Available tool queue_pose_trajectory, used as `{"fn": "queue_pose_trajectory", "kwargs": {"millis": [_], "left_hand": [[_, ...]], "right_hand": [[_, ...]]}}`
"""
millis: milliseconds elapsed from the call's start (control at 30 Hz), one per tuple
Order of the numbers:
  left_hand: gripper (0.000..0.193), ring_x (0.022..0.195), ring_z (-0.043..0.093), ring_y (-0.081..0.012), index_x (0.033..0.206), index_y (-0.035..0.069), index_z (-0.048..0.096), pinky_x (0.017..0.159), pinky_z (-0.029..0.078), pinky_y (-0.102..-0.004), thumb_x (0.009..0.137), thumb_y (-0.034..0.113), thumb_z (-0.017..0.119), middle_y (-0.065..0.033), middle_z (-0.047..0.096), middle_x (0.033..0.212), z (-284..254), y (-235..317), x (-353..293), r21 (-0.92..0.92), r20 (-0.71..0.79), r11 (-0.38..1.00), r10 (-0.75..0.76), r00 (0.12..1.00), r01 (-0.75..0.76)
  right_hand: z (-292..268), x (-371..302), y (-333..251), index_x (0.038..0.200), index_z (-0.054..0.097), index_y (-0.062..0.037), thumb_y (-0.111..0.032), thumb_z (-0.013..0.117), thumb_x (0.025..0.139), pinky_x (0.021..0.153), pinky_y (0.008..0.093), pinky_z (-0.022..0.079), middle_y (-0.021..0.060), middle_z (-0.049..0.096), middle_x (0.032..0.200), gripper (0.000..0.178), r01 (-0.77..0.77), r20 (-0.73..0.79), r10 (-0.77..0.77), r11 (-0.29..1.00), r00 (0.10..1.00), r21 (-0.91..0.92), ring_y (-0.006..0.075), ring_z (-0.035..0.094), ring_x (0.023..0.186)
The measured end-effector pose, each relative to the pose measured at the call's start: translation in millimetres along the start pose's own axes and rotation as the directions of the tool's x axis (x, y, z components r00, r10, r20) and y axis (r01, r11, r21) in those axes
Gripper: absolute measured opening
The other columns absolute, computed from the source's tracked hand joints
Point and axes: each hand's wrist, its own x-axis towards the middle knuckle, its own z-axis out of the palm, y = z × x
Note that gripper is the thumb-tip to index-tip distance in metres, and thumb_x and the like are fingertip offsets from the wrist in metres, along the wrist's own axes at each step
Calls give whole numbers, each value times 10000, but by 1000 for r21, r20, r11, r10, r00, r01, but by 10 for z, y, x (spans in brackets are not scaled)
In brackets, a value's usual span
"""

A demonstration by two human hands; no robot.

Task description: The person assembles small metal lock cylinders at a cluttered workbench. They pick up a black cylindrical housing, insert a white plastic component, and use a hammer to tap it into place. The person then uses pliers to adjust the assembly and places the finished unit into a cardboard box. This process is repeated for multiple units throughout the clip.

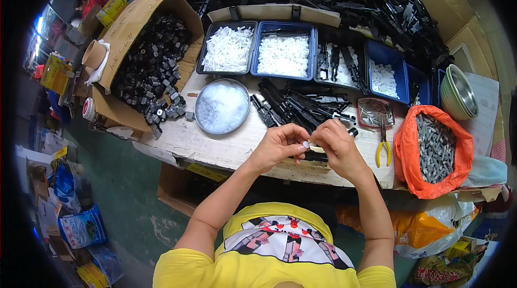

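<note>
Close together over the front edge of the workbench, my two hands are both closed in a pinch. Between the thumb and fingertips of my left hand (281, 148) is a small white round piece (306, 144). The fingertips of my right hand (338, 147) press together right beside it; whatever they hold is hidden. Just beyond my hands lies a loose pile of long black plastic parts (293, 106). A round metal dish (222, 106) with whitish, translucent contents stands left of that pile. Yellow-handled pliers (383, 148) lie to the right, beside a small tray of metal pins (375, 112).
Blue bins (285, 74) of small white parts line the back, with black parts heaped behind. A cardboard box (116, 46) spills black blocks at left. At right stand an orange bag of grey screw-like pieces (399, 150) and nested bowls (458, 94).
</note>
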Motion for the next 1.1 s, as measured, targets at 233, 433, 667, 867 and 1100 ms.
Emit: {"fn": "queue_pose_trajectory", "kwargs": {"millis": [233,433,667,867,1100], "left_hand": [[252,713,571,-73,1046,20,519,560,499,-208,816,42,620,-19,565,809,14,6,5,74,2,997,21,1000,-21],[267,710,574,-73,1068,4,537,562,508,-214,815,33,618,-37,585,822,45,-22,-29,46,-105,998,53,993,-49],[189,641,585,-98,996,-5,617,538,518,-230,812,36,623,-63,611,772,3,-147,-115,-124,-194,984,103,976,-128],[195,617,579,-96,1000,1,613,506,507,-221,812,51,630,-55,605,759,75,-205,-136,-181,-241,968,128,962,-174],[179,657,513,-55,957,-1,628,584,418,-182,784,43,646,-9,583,786,-71,-95,-213,294,-311,948,214,926,-121]], "right_hand": [[-7,18,9,842,554,-35,77,576,693,726,346,373,90,507,824,188,32,119,-20,995,993,-95,262,485,817],[88,84,-65,839,562,-49,36,595,662,676,337,347,84,520,829,199,98,155,-70,978,985,-186,261,486,829],[288,-58,20,808,577,-41,-1,626,709,669,329,338,62,557,795,118,-7,-246,5,1000,969,-7,228,509,763],[477,-56,-26,810,561,-48,-19,627,712,682,332,328,54,545,802,122,-24,-293,17,1000,956,-20,225,500,775],[472,-154,37,776,530,-70,-31,619,723,707,335,299,48,515,760,111,-63,-141,34,975,989,-211,228,472,753]]}}
